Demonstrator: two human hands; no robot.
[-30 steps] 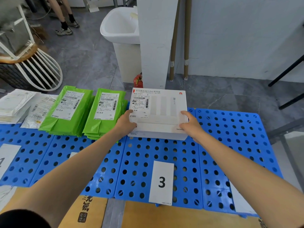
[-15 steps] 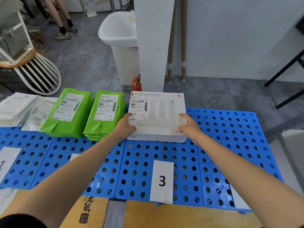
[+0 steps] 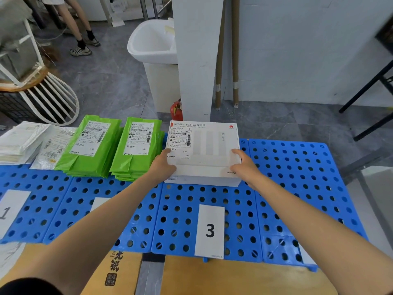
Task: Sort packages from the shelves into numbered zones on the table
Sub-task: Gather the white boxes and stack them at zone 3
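Note:
A flat white box [image 3: 204, 150] with a shipping label rests on the blue perforated table [image 3: 297, 188], at the far end of the zone marked by the card "3" [image 3: 210, 231]. My left hand [image 3: 162, 167] grips its near left corner and my right hand [image 3: 243, 166] grips its near right corner, thumbs on top. Two stacks of green mailer bags [image 3: 91, 147] [image 3: 136, 147] lie to the left of the box. White mailers [image 3: 25, 143] are piled at the far left, behind the card "1" [image 3: 10, 211].
A second card [image 3: 97, 204] is partly hidden by my left forearm. Cardboard boxes [image 3: 212, 277] sit under the table's near edge. Beyond the table stand a white pillar [image 3: 196, 60], a white bin [image 3: 157, 60], a red extinguisher [image 3: 176, 110] and a person's legs [image 3: 80, 28].
The box has settled flat on the table in zone 3, a little farther from me. Both hands stay on its near corners.

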